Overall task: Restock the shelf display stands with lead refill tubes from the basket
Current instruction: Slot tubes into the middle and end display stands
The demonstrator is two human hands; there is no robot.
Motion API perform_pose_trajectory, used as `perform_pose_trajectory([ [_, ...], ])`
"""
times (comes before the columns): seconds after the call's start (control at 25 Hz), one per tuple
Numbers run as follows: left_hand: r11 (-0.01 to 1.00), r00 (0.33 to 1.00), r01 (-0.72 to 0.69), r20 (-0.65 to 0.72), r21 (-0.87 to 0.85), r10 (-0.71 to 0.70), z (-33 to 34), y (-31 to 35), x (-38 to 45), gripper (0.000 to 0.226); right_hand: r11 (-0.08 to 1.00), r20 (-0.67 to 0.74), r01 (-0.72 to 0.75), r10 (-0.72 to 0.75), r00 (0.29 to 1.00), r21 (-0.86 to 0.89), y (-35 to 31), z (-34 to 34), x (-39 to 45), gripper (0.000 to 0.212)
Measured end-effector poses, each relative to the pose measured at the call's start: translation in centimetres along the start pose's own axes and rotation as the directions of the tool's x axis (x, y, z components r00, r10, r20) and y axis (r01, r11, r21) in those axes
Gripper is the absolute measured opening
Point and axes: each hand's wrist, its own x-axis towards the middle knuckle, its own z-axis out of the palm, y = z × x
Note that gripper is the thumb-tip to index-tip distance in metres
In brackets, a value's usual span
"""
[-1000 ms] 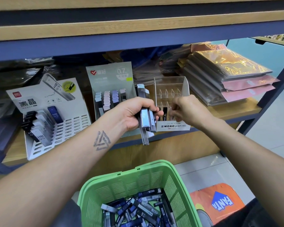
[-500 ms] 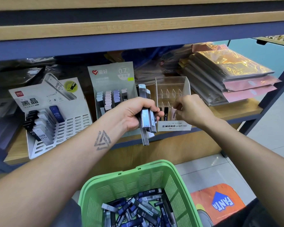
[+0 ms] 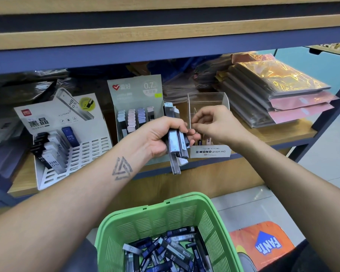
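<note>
The left hand [image 3: 161,137] grips a bundle of lead refill tubes [image 3: 176,138] with curled fingers; their long axis stands nearly upright, the lower ends hanging below the front edge of the wooden shelf [image 3: 283,137]. The right hand [image 3: 210,124] is just beside the bundle, its thumb and first finger brought close together at the tubes; I cannot tell if they already pinch one. Behind this hand stands the clear MONO display stand [image 3: 208,101], with two small tubes upright in its front row. To its left is the grey 0.7 display stand [image 3: 134,99], holding rows of upright tubes, and further left the white HB 0.5 display stand [image 3: 67,138], with tubes leaning back in its left slots while the right slots are free. Below, the green basket [image 3: 165,216] holds many loose tubes lying in all directions. Foil packets [image 3: 279,83] are stacked on the shelf's right end, well apart from the stands
</note>
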Motion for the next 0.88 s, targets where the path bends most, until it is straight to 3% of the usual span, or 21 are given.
perform_pose_trajectory([
  [0.04, 1.000, 1.000, 0.008, 0.015, 0.001, -0.008, -0.1, 0.0, -0.1, 0.021, 0.979, 0.102, -0.081, 0.063, 0.993, 0.187, -0.5, 0.1, -0.2, 0.007],
  [0.12, 1.000, 0.999, 0.020, 0.041, 0.001, -0.020, -0.5, 0.1, -0.4, 0.024, 0.901, 0.263, -0.218, 0.122, 0.957, 0.375, -1.0, 0.4, -0.4, 0.016],
  [0.32, 1.000, 0.998, 0.030, 0.059, 0.007, -0.031, -1.1, 0.3, -1.4, 0.029, 0.803, 0.404, -0.351, 0.152, 0.902, 0.482, -1.6, 1.6, -0.2, 0.024],
  [0.52, 0.999, 0.997, 0.037, 0.064, 0.011, -0.038, -1.4, 0.2, -1.4, 0.035, 0.693, 0.356, -0.393, 0.206, 0.912, 0.605, -2.1, 1.9, -0.1, 0.009],
  [0.68, 1.000, 0.997, 0.027, 0.069, 0.014, -0.028, -1.6, 0.3, -1.4, 0.035, 0.738, 0.345, -0.360, 0.182, 0.921, 0.571, -2.3, 2.1, -0.1, 0.003],
  [0.88, 1.000, 0.998, 0.019, 0.059, 0.012, -0.019, -1.6, 0.4, -1.4, 0.032, 0.776, 0.299, -0.314, 0.170, 0.939, 0.547, -2.3, 1.6, 0.4, 0.013],
])
